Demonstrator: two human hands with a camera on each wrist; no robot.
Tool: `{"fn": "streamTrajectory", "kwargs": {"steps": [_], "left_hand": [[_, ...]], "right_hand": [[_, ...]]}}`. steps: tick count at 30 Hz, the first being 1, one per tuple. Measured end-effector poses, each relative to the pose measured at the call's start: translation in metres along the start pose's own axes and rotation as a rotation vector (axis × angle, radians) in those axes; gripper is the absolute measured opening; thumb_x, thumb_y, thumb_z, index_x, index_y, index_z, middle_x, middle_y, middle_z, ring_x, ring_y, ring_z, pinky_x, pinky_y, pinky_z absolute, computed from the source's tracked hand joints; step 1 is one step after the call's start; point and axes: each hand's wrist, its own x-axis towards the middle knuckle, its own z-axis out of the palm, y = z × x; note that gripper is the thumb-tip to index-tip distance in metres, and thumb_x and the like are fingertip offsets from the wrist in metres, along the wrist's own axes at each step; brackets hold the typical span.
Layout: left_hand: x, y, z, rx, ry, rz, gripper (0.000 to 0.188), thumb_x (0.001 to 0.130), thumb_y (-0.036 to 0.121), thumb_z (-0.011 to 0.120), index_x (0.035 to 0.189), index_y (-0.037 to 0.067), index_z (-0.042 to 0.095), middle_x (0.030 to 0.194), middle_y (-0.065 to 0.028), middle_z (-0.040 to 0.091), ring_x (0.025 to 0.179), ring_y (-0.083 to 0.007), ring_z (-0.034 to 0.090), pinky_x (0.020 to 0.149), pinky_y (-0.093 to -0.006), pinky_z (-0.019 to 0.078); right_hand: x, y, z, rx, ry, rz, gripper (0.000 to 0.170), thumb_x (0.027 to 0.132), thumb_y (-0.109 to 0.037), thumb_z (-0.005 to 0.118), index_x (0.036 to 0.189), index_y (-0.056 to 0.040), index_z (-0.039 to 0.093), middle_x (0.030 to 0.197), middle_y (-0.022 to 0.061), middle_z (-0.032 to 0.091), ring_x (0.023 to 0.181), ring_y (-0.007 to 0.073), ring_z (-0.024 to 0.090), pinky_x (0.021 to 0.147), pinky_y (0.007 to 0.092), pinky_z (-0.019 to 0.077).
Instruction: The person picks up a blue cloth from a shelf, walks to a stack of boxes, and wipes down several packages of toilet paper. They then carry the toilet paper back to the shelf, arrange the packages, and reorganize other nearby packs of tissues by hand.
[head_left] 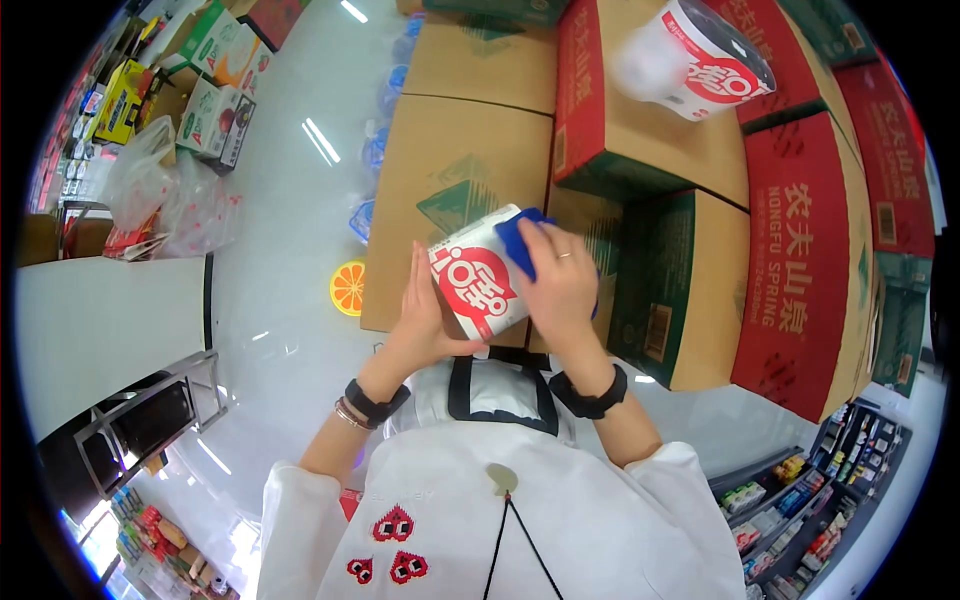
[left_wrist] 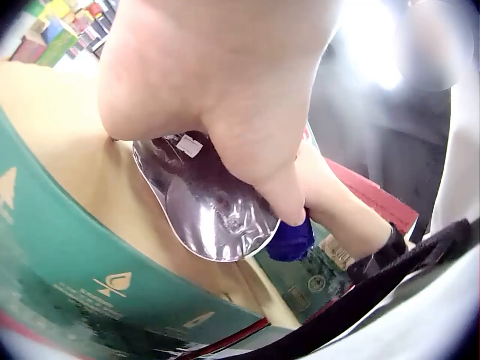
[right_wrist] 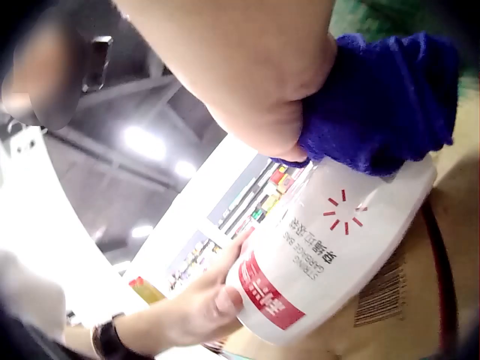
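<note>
Left hand clamped on white string-garbage-bag pack, right hand clutching blue cloth against it; wiping seems underway, next move probably calls for turning the pack.

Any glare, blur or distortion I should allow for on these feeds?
Head view: fisheye curvature, dark corners, light streaks on the floor, a blurred patch over part of the upper-right tub; left wrist view: bright glare at upper right, highlights on the white pack's glossy dark end; right wrist view: ceiling lights flare, lower left washed out.
</note>
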Motion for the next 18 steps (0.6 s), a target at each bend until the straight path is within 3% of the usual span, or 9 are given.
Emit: {"fn": "streamTrajectory", "kwargs": {"steps": [4, 6, 9, 10, 11, 12, 15, 17, 18], "left_hand": [[0.0, -0.009, 0.004, 0.053, 0.015, 0.024, 0.154, 0.054, 0.046, 0.099, 0.159, -0.008, 0.0, 0.165, -0.0352, 0.009, 0.154, -0.0485, 0.014, 0.122, -0.0534, 0.0228], [-0.005, -0.034, 0.013, 0.29, 0.054, 0.132, 0.15, 0.056, 0.043, 0.099, 0.16, -0.006, 0.002, 0.166, -0.032, 0.01, 0.154, -0.0463, 0.016, 0.122, -0.0531, 0.024], [-0.009, -0.027, 0.005, 0.25, 0.043, 0.058, 0.139, 0.056, 0.042, 0.098, 0.159, -0.001, 0.014, 0.165, -0.0311, 0.013, 0.153, -0.046, 0.02, 0.12, -0.0535, 0.0263], [-0.008, -0.015, -0.001, 0.176, 0.024, 0.039, 0.133, 0.056, 0.043, 0.097, 0.159, 0.001, 0.023, 0.164, -0.0326, 0.014, 0.151, -0.0472, 0.023, 0.119, -0.0534, 0.0283], [-0.006, -0.008, 0.001, 0.156, 0.023, 0.01, 0.145, 0.054, 0.045, 0.098, 0.159, -0.003, 0.012, 0.165, -0.0296, 0.016, 0.154, -0.045, 0.019, 0.12, -0.0545, 0.0246], [-0.003, -0.002, 0.002, 0.103, 0.066, 0.003, 0.147, 0.051, 0.048, 0.099, 0.159, -0.002, 0.013, 0.165, -0.0296, 0.017, 0.153, -0.0447, 0.02, 0.12, -0.0543, 0.0252], [-0.002, -0.002, -0.008, 0.119, 0.063, -0.008, 0.145, 0.053, 0.049, 0.099, 0.159, -0.003, 0.014, 0.164, -0.0302, 0.019, 0.153, -0.0455, 0.021, 0.12, -0.0545, 0.0252], [0.002, -0.01, -0.023, 0.074, -0.084, -0.022, 0.133, 0.065, 0.047, 0.094, 0.158, -0.006, 0.015, 0.163, -0.0311, 0.021, 0.152, -0.0463, 0.021, 0.12, -0.0535, 0.0246], [0.003, -0.014, -0.021, 0.071, -0.077, -0.021, 0.133, 0.065, 0.047, 0.094, 0.158, -0.006, 0.015, 0.163, -0.0311, 0.021, 0.152, -0.0463, 0.021, 0.12, -0.0535, 0.0246]], "right_hand": [[-0.025, -0.04, 0.0, 0.111, -0.122, -0.215, 0.044, 0.077, -0.015, 0.067, 0.121, -0.0105, 0.066, 0.113, 0.0098, 0.066, 0.092, 0.0268, 0.065, 0.074, 0.0396, 0.0516], [-0.038, -0.059, 0.005, 0.242, -0.156, -0.319, 0.05, 0.067, -0.011, 0.077, 0.117, -0.0103, 0.07, 0.112, 0.0106, 0.069, 0.093, 0.0296, 0.067, 0.079, 0.0405, 0.055], [-0.032, -0.052, 0.003, 0.362, -0.219, -0.366, 0.053, 0.066, -0.012, 0.079, 0.118, -0.0114, 0.07, 0.112, 0.0093, 0.069, 0.095, 0.0299, 0.067, 0.082, 0.0405, 0.0552], [-0.024, -0.045, -0.006, 0.412, -0.269, -0.292, 0.056, 0.065, -0.01, 0.08, 0.12, -0.0122, 0.07, 0.114, 0.0093, 0.069, 0.098, 0.0311, 0.066, 0.084, 0.0412, 0.0553], [-0.016, -0.037, -0.013, 0.393, -0.279, -0.226, 0.057, 0.064, -0.009, 0.081, 0.12, -0.0123, 0.07, 0.115, 0.0098, 0.069, 0.101, 0.0316, 0.066, 0.086, 0.0411, 0.0551], [-0.01, -0.028, -0.018, 0.372, -0.29, -0.162, 0.059, 0.064, -0.008, 0.081, 0.121, -0.0124, 0.07, 0.117, 0.0104, 0.069, 0.103, 0.0322, 0.066, 0.088, 0.041, 0.055], [-0.003, 0.008, -0.014, 0.205, -0.112, -0.046, 0.057, 0.068, -0.005, 0.08, 0.124, -0.0141, 0.068, 0.119, 0.0081, 0.069, 0.104, 0.0304, 0.065, 0.09, 0.0406, 0.0547], [-0.001, 0.018, -0.018, 0.179, -0.04, 0.083, 0.057, 0.07, -0.001, 0.081, 0.125, -0.0122, 0.067, 0.122, 0.0107, 0.068, 0.109, 0.0331, 0.064, 0.093, 0.0406, 0.0539], [-0.001, 0.023, -0.016, 0.177, -0.023, 0.154, 0.056, 0.073, -0.002, 0.08, 0.126, -0.0114, 0.066, 0.121, 0.0115, 0.068, 0.11, 0.0341, 0.064, 0.094, 0.0413, 0.0536]]}}
